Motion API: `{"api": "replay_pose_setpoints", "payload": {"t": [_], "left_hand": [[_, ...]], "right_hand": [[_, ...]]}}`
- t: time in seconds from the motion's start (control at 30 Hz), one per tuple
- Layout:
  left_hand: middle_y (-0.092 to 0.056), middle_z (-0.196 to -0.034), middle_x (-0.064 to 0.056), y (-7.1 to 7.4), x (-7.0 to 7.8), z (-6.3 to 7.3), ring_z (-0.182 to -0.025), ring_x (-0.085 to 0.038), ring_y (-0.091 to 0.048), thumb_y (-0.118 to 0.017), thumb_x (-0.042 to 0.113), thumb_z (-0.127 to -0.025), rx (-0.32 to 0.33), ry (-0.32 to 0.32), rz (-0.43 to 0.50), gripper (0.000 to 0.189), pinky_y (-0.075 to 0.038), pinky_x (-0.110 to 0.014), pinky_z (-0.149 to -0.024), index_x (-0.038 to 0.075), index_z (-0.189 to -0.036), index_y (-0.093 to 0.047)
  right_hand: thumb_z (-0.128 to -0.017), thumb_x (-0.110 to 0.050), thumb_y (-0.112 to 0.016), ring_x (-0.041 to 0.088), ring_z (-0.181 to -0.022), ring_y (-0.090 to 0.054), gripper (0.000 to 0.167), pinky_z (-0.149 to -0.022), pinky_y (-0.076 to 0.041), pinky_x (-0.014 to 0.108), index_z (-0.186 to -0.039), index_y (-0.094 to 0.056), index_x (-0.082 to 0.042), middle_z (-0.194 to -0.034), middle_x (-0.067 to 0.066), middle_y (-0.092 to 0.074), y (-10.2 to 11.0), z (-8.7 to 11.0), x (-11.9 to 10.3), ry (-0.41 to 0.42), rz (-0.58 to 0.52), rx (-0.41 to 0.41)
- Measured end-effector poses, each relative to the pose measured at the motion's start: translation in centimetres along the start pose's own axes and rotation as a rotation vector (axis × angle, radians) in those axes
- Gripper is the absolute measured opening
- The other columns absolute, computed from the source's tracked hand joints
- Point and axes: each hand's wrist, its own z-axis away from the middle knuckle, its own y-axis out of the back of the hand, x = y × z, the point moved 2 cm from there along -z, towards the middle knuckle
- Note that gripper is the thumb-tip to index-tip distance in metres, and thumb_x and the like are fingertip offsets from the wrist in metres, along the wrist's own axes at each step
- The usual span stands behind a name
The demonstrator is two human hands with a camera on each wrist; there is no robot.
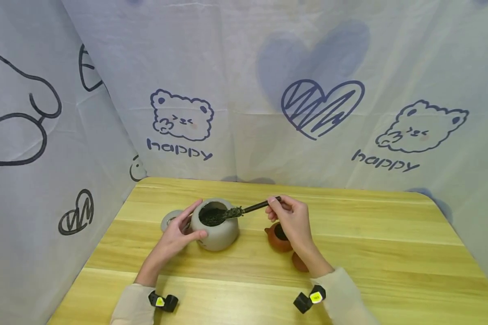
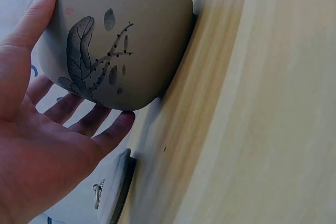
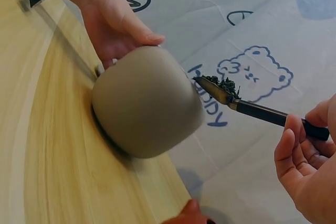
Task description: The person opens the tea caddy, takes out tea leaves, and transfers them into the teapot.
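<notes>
A round grey tea jar (image 1: 218, 237), painted with a dark plant motif, stands on the table with dark loose tea leaves (image 1: 211, 216) inside. My left hand (image 1: 179, 237) holds its left side, thumb on the near side and fingers around the back. My right hand (image 1: 290, 219) pinches the dark handle of a tea scoop (image 3: 262, 113). Leaves (image 3: 227, 86) are heaped on the scoop's blade, at the jar's right rim. Below the right hand sits a small reddish-brown teapot (image 1: 277, 240) without its lid, dark inside.
A grey jar lid (image 1: 168, 220) with a metal ring lies left of the jar, partly behind the left hand. A reddish-brown round piece (image 1: 299, 262) lies beside the teapot, partly under the right forearm. Printed cloth walls (image 1: 244, 90) border the wooden table (image 1: 382, 253).
</notes>
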Motion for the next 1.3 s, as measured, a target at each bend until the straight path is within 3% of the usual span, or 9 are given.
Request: {"api": "replay_pose_setpoints", "payload": {"t": [0.23, 0.63, 1.3], "left_hand": [[-0.028, -0.171, -0.01, 0.2, 0.1, -0.2, -0.155, -0.043, -0.027, -0.081, 0.014, -0.093, -0.007, 0.006, 0.004, 0.086, -0.032, -0.057, -0.121, 0.021, -0.165, -0.035], [-0.029, -0.17, -0.012, 0.0, 0.0, -0.2, -0.154, -0.044, -0.029, -0.081, 0.012, -0.093, 0.003, 0.0, -0.003, 0.085, -0.034, -0.059, -0.12, 0.018, -0.165, -0.035], [-0.029, -0.17, -0.011, -0.1, -0.4, -0.1, -0.154, -0.043, -0.028, -0.08, 0.013, -0.094, 0.001, -0.008, 0.004, 0.085, -0.033, -0.059, -0.121, 0.021, -0.165, -0.035]], "right_hand": [[-0.103, -0.02, -0.069, 0.019, -0.068, -0.068, 0.026, -0.068, -0.065, 0.036, -0.101, -0.074, 0.005, -0.08, 0.012, -0.072, 1.8, 0.0, -0.2, -0.047, -0.007, 0.037], [-0.105, -0.019, -0.067, 0.013, -0.067, -0.067, 0.029, -0.067, -0.063, 0.027, -0.104, -0.072, 0.009, -0.078, 0.003, -0.072, 5.1, 0.2, -0.2, -0.046, 0.025, 0.102], [-0.105, -0.014, -0.065, 0.012, -0.067, -0.067, 0.031, -0.065, -0.062, 0.024, -0.108, -0.067, 0.018, -0.078, 0.006, -0.072, 10.5, 2.8, 2.2, -0.084, -0.003, 0.188]]}}
